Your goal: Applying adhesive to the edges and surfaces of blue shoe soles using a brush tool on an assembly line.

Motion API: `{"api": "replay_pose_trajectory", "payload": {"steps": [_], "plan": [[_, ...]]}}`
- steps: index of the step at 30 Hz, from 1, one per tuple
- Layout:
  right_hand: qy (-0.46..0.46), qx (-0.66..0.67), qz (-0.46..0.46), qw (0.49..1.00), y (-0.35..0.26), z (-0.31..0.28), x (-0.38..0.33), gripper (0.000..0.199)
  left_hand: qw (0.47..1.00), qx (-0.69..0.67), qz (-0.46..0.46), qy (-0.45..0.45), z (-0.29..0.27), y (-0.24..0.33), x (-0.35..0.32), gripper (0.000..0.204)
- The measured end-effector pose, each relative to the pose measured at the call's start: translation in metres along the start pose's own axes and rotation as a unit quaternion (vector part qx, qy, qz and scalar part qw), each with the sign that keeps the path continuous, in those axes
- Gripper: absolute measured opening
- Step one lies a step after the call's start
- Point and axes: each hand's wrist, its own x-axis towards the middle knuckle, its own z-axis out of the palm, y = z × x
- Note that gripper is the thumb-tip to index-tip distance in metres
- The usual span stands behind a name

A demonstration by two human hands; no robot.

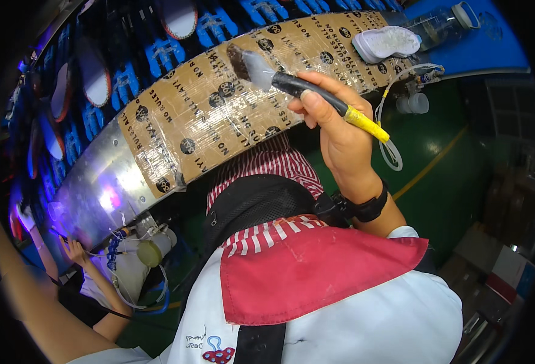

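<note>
In my right hand (334, 112) is a flat paintbrush (309, 91) with a black handle that ends in yellow. My fingers and thumb are closed round the handle. Its bristles are whitish near the handle and dark brown at the tip, pointing up and left over the taped brown cardboard (201, 121) on the bench. Whether they touch the cardboard I cannot tell. My left forearm (43, 309) runs up along the left edge of the picture, and its hand is out of sight. A white shoe sole (390, 43) lies at the cardboard's far right end.
Blue holders (164, 56) carrying several shoe soles line the bench's far side. A clear bottle (443, 25) lies beyond the white sole. Thin pale tubing (381, 100) hangs at the right. A co-worker's hand (74, 252) is beside the bare metal bench (107, 176) at the left.
</note>
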Motion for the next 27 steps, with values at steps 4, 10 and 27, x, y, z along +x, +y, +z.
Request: {"api": "replay_pose_trajectory", "payload": {"steps": [4,10,27], "plan": [[0.023,0.010,-0.009,1.000,0.004,0.003,-0.012,0.030,0.999,-0.040,-0.031,0.022,-0.001,0.001,-0.021,0.048],[0.006,-0.049,-0.051,0.997,0.004,0.004,-0.021,0.037,0.990,-0.098,-0.073,0.069,-0.010,0.016,-0.055,0.050],[-0.045,0.010,-0.056,0.997,-0.003,-0.027,-0.025,0.024,0.806,-0.328,-0.488,-0.063,0.053,0.040,-0.346,0.066]]}}
